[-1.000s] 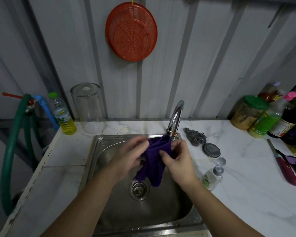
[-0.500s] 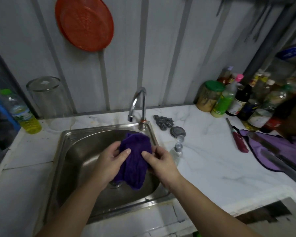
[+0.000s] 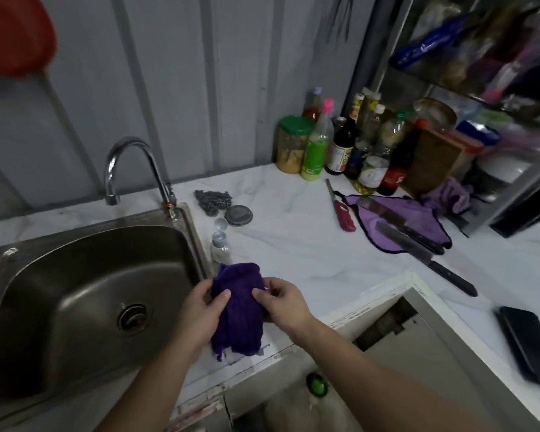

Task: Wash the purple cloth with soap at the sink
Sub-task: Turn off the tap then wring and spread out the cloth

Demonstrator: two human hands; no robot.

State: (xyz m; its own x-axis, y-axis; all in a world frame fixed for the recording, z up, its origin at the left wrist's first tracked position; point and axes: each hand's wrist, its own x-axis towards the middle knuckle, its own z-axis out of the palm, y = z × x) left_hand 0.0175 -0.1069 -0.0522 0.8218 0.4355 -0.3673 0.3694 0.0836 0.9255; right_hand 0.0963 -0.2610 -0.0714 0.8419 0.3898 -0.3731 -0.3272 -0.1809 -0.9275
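A simple home kitchen is shown. A stainless steel sink [image 3: 85,275] with a curved tap [image 3: 128,163] is set into a white marble-patterned counter [image 3: 293,244]. Sauce and oil bottles [image 3: 349,145] are grouped at the back beside a jar with a green lid [image 3: 292,145]. Two kitchen knives [image 3: 418,241] are laid on a light purple cloth [image 3: 418,210], next to a red gas lighter [image 3: 340,207]. A steel scourer [image 3: 213,199] is placed near the tap. The wall [image 3: 200,73] is made of grey corrugated metal sheet, and a red plastic strainer [image 3: 13,35] is hung on it.
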